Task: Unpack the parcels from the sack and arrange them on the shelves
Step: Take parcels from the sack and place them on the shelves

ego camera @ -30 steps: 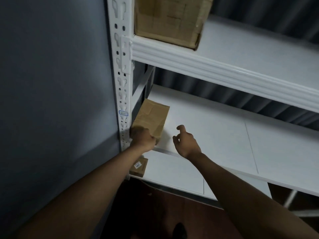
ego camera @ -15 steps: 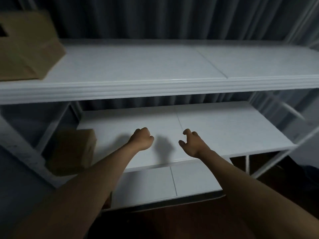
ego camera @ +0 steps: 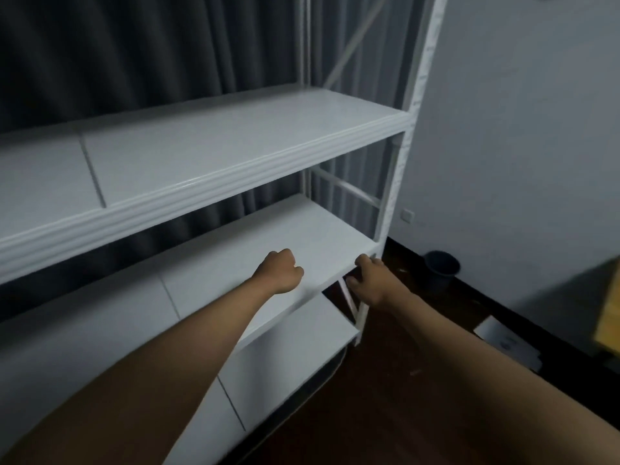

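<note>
White shelves (ego camera: 214, 152) now fill the view toward their right end; the brown parcels seen earlier on the left are out of frame. Left hand (ego camera: 280, 271) stays clenched, holding nothing; right hand (ego camera: 370, 281) hangs loosely curled, holding nothing, by the middle shelf's corner.

The white metal shelves (ego camera: 214, 182) ran from nine o'clock toward three o'clock, three boards stacked one above another on slotted white uprights. Each board showed a seam between panels. No parcel or sack appeared; the visible stretches of board carried nothing.
</note>
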